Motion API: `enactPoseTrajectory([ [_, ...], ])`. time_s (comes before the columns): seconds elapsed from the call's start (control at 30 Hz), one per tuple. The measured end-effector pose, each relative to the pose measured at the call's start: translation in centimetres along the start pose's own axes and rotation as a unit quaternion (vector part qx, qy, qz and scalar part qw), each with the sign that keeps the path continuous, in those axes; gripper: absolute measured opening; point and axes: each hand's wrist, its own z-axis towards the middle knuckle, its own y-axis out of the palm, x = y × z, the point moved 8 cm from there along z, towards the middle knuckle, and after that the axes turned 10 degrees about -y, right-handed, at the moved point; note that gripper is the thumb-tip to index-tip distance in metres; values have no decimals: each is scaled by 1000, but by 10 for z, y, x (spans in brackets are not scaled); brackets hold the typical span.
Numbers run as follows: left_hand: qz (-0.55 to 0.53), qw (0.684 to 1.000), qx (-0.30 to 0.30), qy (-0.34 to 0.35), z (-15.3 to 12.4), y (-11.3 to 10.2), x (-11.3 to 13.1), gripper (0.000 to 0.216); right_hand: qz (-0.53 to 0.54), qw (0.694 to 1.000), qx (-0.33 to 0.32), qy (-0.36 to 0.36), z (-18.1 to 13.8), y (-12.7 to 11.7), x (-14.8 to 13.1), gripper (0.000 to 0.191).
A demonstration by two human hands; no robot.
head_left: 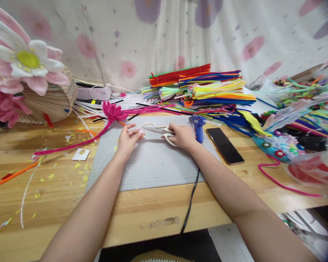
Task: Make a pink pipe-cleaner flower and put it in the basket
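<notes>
Between the thumb and fingers of my left hand (128, 140) is a small round flower piece (140, 132), pale in the middle with pink and yellow tips around it. My right hand (182, 136) grips white-handled scissors (156, 130), whose blades point left and reach the edge of the piece. Whether the blades are parted is too small to tell. A white pipe cleaner (153, 124) curves just above the scissors. Both hands are over a grey cutting mat (158, 167). Close behind my left hand lies a magenta pipe-cleaner flower (113, 112) with a long stem.
A blue glue gun (198, 127) and a black phone (225, 145) lie to the right. Bundles of coloured pipe cleaners (207, 85) are stacked at the back. A large pink-and-white flower (28, 58) stands at left. Yellow scraps (51, 176) litter the wooden table (71, 203).
</notes>
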Motion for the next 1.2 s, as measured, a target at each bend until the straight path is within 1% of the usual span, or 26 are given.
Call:
enactPoseTrajectory([
  [0.13, 3, 1000, 7, 12, 0, -1, 2, 41, 3, 999, 24, 30, 0, -3, 5, 38],
  [0.23, 8, 1000, 14, 14, 0, -2, 2, 40, 6, 999, 38, 37, 0, -5, 6, 39],
  [0.4, 24, 999, 21, 15, 0, -3, 3, 39, 6, 998, 44, 38, -1, -6, 5, 39],
  [0.6, 18, 1000, 10, 9, -2, -1, 5, 39, 6, 999, 46, 22, -2, -5, 2, 38],
  [0.67, -4, 1000, 5, 1, -3, 0, 3, 39, 6, 999, 46, 17, -2, -5, 1, 38],
  [0.77, -66, 998, -7, -21, -3, 2, 1, 39, 6, 999, 45, 11, -2, -6, -3, 36],
  [0.97, -168, 982, -12, -86, -4, 5, -7, 29, 11, 1000, 17, -7, 1, -4, -15, 32],
  [1.07, -191, 977, -15, -95, -4, 7, -9, 27, 12, 1000, 8, -5, 2, -4, -17, 33],
  [1.2, -193, 976, -14, -96, -3, 7, -11, 26, 3, 1000, 3, -8, 2, -3, -18, 34],
])
